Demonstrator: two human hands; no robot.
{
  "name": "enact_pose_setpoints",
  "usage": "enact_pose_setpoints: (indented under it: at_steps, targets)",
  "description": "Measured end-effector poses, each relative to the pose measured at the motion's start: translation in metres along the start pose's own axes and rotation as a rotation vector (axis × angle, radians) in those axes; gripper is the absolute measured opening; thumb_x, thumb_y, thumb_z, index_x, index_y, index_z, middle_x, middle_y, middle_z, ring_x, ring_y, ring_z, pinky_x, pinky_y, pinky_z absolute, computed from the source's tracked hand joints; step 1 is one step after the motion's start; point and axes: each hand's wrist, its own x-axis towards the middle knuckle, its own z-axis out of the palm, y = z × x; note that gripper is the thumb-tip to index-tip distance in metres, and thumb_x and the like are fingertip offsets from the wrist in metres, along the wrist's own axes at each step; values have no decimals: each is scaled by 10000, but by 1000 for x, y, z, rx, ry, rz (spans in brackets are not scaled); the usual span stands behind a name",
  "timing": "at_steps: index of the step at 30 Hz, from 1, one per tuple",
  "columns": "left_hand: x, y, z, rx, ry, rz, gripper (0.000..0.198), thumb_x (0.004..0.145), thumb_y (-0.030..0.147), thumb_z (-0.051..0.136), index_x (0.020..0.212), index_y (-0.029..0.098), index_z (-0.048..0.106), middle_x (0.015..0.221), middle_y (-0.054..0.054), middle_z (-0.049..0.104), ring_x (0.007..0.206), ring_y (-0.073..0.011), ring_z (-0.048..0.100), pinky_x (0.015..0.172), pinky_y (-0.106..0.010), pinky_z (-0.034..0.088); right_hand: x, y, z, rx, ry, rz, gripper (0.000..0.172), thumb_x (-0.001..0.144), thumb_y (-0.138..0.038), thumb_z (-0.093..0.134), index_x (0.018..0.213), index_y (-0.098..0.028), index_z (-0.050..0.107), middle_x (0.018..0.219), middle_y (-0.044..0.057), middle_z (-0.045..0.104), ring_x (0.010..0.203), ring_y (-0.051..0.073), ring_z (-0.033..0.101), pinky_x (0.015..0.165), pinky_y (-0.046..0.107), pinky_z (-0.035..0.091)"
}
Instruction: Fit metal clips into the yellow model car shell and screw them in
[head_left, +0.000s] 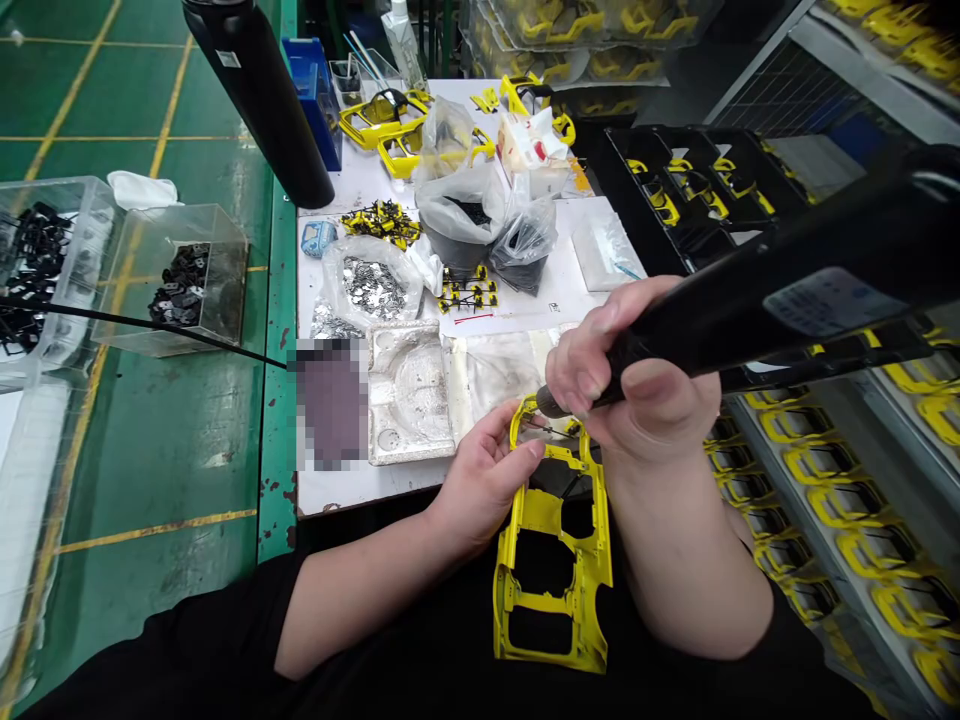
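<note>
A yellow plastic frame (pixel 555 605) with several openings is tilted upright in front of my body. My left hand (pixel 480 480) grips its upper left side, thumb on the near face and fingers behind. My right hand (pixel 645 390) is wrapped round a black electric screwdriver (pixel 720 310) that slants down from the upper right. The screwdriver's tip (pixel 551 402) meets or nearly meets the frame's top end; whether it touches a screw is too small to tell. Small dark parts show inside the frame's top opening.
A white foam mould (pixel 410 395) lies on the white table beside a bag of metal clips (pixel 375 285). Bags of small black parts (pixel 465 215) and yellow frames (pixel 386 120) stand farther back. Another black screwdriver (pixel 262 100) hangs at upper left. Racks of yellow frames (pixel 840 490) stand right.
</note>
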Motion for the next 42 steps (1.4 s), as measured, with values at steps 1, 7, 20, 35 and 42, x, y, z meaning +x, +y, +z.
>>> enact_pose_setpoints:
  at_steps: [1, 7, 20, 35, 42]
  targets:
    - [0, 0, 0, -1, 2, -2, 515, 881, 400, 998, 1305, 208, 776, 854, 11, 670, 911, -189, 676, 973, -336, 562, 0, 1, 0, 2, 13, -6, 336, 892, -501, 986, 996, -265, 771, 583, -75, 588, 369, 109, 422, 355, 253, 365]
    - [0, -3, 0, -23, -1, -5, 540, 901, 386, 981, 1362, 210, 762, 1233, -74, 776, 965, -168, 687, 954, -305, 554, -2, 0, 5, -36, 82, 2, 295, 878, -487, 992, 975, -295, 790, 559, -66, 573, 373, 122, 414, 353, 269, 318]
    - [-3, 3, -1, 74, 17, -32, 610, 922, 427, 968, 1446, 217, 737, 682, 75, 575, 590, -101, 497, 757, -289, 521, -7, -4, 14, -100, 262, 83, 347, 859, -485, 1021, 897, -253, 766, 630, -55, 605, 469, 129, 531, 441, 276, 441]
    - [-1, 3, 0, 65, 17, -18, 589, 926, 415, 960, 1442, 226, 749, 679, 59, 575, 693, -167, 603, 909, -373, 570, -7, 3, 10, -154, 263, 68, 410, 917, -635, 963, 928, -289, 742, 673, -45, 557, 486, 158, 482, 446, 330, 411]
    - [-2, 2, 0, 54, 8, -20, 550, 934, 399, 954, 1414, 227, 750, 676, 75, 549, 650, -135, 561, 952, -375, 592, -7, 3, 11, -152, 306, 83, 390, 940, -614, 948, 938, -288, 734, 700, -42, 557, 504, 154, 487, 494, 337, 455]
